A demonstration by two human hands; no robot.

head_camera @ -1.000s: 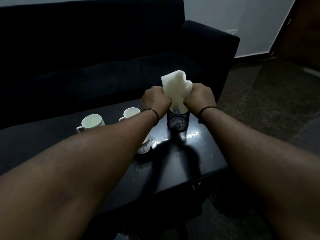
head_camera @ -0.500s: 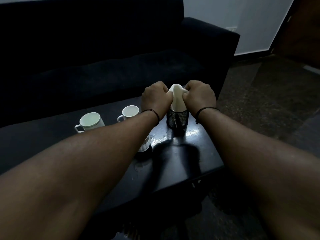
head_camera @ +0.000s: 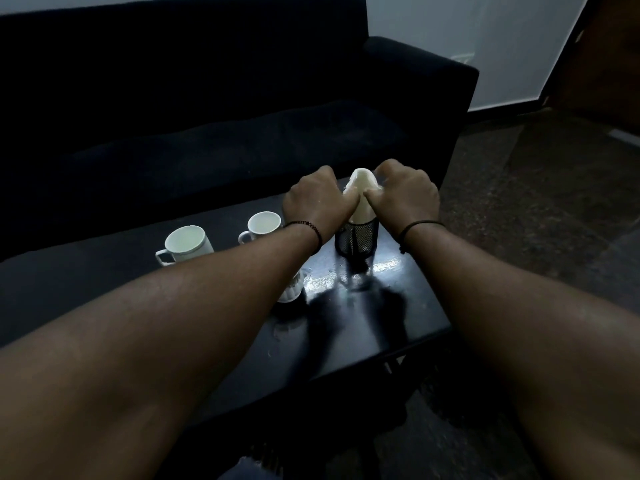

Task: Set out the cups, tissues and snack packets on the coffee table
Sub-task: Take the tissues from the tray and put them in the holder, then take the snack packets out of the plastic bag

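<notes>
A wad of white tissues (head_camera: pixel 362 197) stands in a black mesh holder (head_camera: pixel 356 239) near the far right of the dark coffee table (head_camera: pixel 388 327). My left hand (head_camera: pixel 313 202) and my right hand (head_camera: pixel 405 195) press on the tissues from either side, fingers closed on them. Two white cups (head_camera: pixel 185 242) (head_camera: pixel 263 225) stand upright to the left of the holder. A third white cup (head_camera: pixel 292 289) is mostly hidden under my left forearm. No snack packets are in view.
A dark sofa (head_camera: pixel 207 116) runs along the far side of the table. The table's right edge and near right corner (head_camera: pixel 446 327) drop to a speckled floor (head_camera: pixel 536 220). A white wall (head_camera: pixel 485 36) rises behind the sofa's arm.
Both hands have pushed the tissues down into the mesh holder; the wad that stuck up high now shows only a short rounded top.
</notes>
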